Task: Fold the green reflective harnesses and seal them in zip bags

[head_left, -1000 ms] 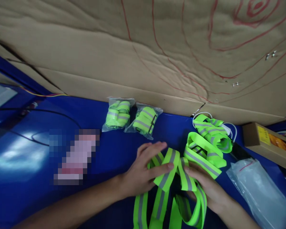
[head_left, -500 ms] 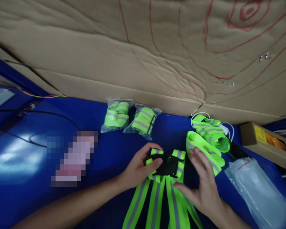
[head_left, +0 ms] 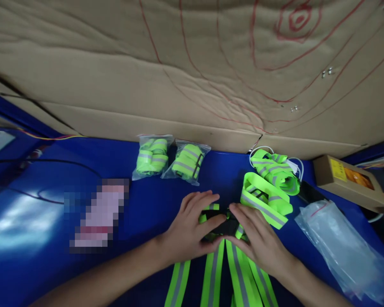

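Note:
A neon-green reflective strap [head_left: 213, 273] with grey stripes hangs toward me over the table's near side. At its upper end sits a flat black piece [head_left: 221, 226] with short green loops around it, partly covered by my fingers. My left hand [head_left: 190, 228] grips the left side, its thumb lying across the black part. My right hand [head_left: 259, 236] holds the right side, fingers on top and thumb below. The two thumbs nearly meet at the lower edge. Just beyond my right hand lies a loose folded green band [head_left: 264, 202].
Two clear bags [head_left: 152, 157] of rolled green strap lie by the cardboard wall [head_left: 115, 85]. A green strap bundle [head_left: 275, 168], a cardboard box [head_left: 348, 183] and plastic bags [head_left: 342, 247] are at right. A pixelated pinkish object [head_left: 100, 213] lies left on the blue table [head_left: 141, 204].
My right hand, held apart with fingers spread, has come in and taken hold of the strap's right side. My left hand has moved further over the black piece. The view has shifted slightly.

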`<state>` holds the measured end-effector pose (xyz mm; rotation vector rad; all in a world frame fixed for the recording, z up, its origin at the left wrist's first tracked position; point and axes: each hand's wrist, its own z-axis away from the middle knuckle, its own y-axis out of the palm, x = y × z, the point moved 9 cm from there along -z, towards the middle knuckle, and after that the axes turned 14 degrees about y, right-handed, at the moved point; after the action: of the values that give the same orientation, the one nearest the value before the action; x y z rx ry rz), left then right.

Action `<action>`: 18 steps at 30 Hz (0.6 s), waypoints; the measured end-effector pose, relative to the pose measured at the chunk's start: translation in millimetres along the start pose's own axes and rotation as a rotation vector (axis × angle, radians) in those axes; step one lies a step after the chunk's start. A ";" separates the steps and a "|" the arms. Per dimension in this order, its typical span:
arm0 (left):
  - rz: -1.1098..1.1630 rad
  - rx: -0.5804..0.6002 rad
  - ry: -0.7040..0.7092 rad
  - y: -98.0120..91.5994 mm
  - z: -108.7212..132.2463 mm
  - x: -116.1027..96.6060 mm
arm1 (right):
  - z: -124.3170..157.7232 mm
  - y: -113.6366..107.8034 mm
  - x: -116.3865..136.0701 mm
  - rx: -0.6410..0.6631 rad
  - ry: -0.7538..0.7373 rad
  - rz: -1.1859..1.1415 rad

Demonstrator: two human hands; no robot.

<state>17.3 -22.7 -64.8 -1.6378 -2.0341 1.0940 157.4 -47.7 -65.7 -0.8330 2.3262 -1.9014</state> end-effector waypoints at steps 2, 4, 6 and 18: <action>-0.033 0.021 0.037 1.4 -2.1 -5.2 | 1.1 0.1 8.2 -0.005 -0.055 0.061; -0.052 0.021 0.084 2.3 -3.4 -10.1 | 2.8 1.2 13.8 -0.016 -0.080 0.101; -0.071 0.010 0.130 3.2 -3.7 -13.8 | 4.8 3.5 16.2 -0.024 -0.073 0.118; -0.028 0.252 0.009 -2.7 -14.5 -3.8 | 2.2 -35.5 10.3 -0.108 -0.026 0.053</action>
<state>26.1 -21.1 -52.4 -1.4806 -1.8215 1.2720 163.0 -58.0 -30.6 -0.7906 2.4285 -1.7478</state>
